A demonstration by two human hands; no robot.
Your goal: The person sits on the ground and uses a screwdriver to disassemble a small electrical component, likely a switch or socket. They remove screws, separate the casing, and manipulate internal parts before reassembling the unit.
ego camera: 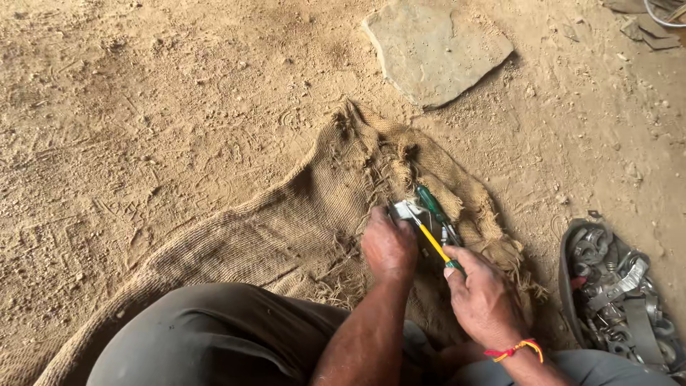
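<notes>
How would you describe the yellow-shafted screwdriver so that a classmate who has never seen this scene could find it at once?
Start at the burlap sack spread on the dirt floor, then look to its frayed right edge, where two hands meet. The right hand holds the yellow-shafted screwdriver, its tip at a small metal part under the left hand. The green-handled screwdriver beside it lies loose on the sack.

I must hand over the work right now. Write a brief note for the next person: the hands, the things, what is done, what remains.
Left hand: pressing a small metal part onto the burlap sack.
Right hand: gripping a yellow-shafted screwdriver, tip at the part.
Green-handled screwdriver lies on the sack beside them; container of metal parts on the right.
Done: cannot tell. Left: the part is under the tool now.
</notes>
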